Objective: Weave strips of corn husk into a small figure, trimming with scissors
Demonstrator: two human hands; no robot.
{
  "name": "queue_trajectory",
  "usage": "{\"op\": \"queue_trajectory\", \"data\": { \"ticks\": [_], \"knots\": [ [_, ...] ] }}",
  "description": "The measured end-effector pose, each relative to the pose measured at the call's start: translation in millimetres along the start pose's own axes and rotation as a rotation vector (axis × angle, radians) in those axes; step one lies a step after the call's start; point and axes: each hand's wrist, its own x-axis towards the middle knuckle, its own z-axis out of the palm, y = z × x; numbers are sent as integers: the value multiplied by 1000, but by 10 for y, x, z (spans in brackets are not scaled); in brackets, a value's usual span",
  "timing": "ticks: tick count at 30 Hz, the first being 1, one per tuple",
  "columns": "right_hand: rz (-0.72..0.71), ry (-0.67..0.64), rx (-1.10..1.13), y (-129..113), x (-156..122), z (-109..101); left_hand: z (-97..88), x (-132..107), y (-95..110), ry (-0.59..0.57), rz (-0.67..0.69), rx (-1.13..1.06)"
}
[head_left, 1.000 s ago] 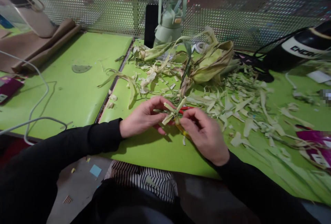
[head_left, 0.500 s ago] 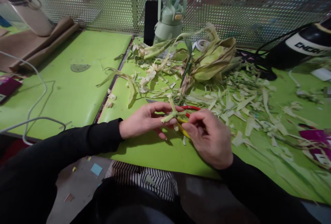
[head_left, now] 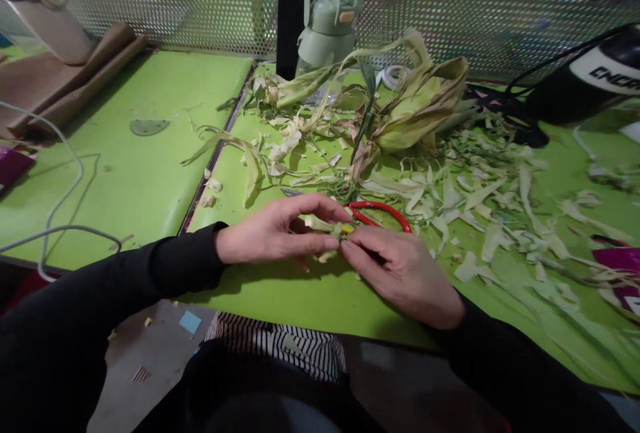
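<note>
My left hand (head_left: 280, 229) holds a small knotted piece of corn husk (head_left: 323, 225) between thumb and fingers, over the front of the green table. Against its right end my right hand (head_left: 400, 266) is closed, thumb and fingertips pinched together. A bit of yellow strip (head_left: 347, 227) shows between the two hands; the rest of it is hidden. Just behind the hands lie scissors with red handles (head_left: 387, 207), partly covered by the fingers. Scraps of husk (head_left: 450, 196) and a large bundle of dry corn husks (head_left: 417, 113) lie farther back.
A pale green bottle (head_left: 327, 36) and a dark phone-like slab (head_left: 287, 33) stand by the perforated screen. A black bottle (head_left: 575, 83) leans in at right. Brown paper (head_left: 70, 99), a beige bottle (head_left: 55, 26) and a white cable (head_left: 70, 186) are at left.
My right hand has moved in to meet the left, its fingertips now at the husk piece. The yellow strip is mostly covered, and more of the red scissor handles shows.
</note>
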Motion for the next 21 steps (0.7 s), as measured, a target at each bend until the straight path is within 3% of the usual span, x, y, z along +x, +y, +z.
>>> {"op": "queue_trajectory", "data": {
  "ticks": [4,6,10,13,17,21],
  "knots": [
    [236,-154,296,13,3,18,-3,35,-67,42,-18,-19],
    [297,-164,398,11,-1,31,6,45,-74,49,-13,-45],
    [201,-28,318,11,-10,31,24,41,-26,29,-48,-157],
    [168,-38,247,22,-3,22,30,31,8,-3,-87,-193],
    [151,-101,239,11,1,20,46,32,14,-1,-20,-29],
    [93,-79,171,-39,-17,32,71,42,-1,33,44,91]
  ]
}}
